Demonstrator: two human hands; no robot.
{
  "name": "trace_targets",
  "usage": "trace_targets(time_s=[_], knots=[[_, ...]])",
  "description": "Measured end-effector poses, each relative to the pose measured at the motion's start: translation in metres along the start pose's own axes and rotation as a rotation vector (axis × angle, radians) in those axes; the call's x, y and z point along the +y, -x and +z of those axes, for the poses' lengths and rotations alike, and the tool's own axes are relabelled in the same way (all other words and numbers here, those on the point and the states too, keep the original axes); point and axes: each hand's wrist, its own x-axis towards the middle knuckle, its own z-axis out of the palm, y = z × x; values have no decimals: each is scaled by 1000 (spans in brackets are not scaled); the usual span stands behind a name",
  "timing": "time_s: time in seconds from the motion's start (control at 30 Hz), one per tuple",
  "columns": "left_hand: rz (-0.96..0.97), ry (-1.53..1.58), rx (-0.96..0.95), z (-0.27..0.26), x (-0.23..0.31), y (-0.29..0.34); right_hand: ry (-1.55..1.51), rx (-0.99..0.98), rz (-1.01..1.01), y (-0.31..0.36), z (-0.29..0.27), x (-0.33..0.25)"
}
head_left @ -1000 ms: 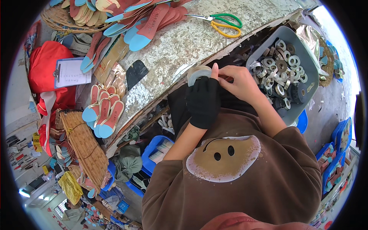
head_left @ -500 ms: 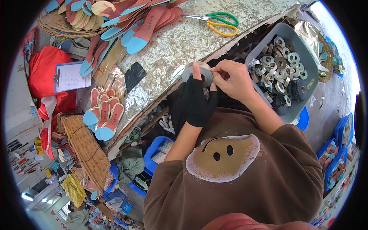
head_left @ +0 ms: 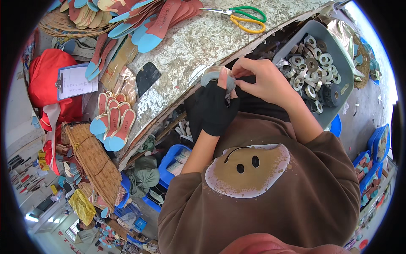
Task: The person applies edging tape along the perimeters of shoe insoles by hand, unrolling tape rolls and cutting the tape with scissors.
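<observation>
My left hand (head_left: pixel 218 106), in a black glove that leaves the fingertips bare, holds a grey and tan roll of tape (head_left: pixel 208 77) by the front edge of the worktable. One finger lies across the roll's face. From the right, my right hand (head_left: pixel 264 82) meets the roll's side with thumb and forefinger pinched together. Whatever lies between those fingertips is too small to make out. Beyond the hands, scissors (head_left: pixel 241 19) with one green and one yellow handle rest on the table.
To the right, a grey bin (head_left: pixel 347 78) holds many small rolls. Red and blue insoles (head_left: pixel 158 25) are piled at the far left of the worktable (head_left: pixel 182 55), with another bunch of insoles (head_left: pixel 113 127) at its left edge. A clipboard (head_left: pixel 76 82) lies on red cloth.
The roll has tilted in my left hand, its flat face now less turned to view. My right hand has shifted slightly and stays pinched at the roll's side. The whole view has moved a little.
</observation>
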Motion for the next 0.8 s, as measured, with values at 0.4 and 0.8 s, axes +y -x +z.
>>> trace_targets(time_s=[0.4,0.8], knots=[[59,-109,-45,-1,-4,6,-195,-37,43,2,10,18],[199,-175,-31,6,-8,13,-183,68,84,11,28,30]])
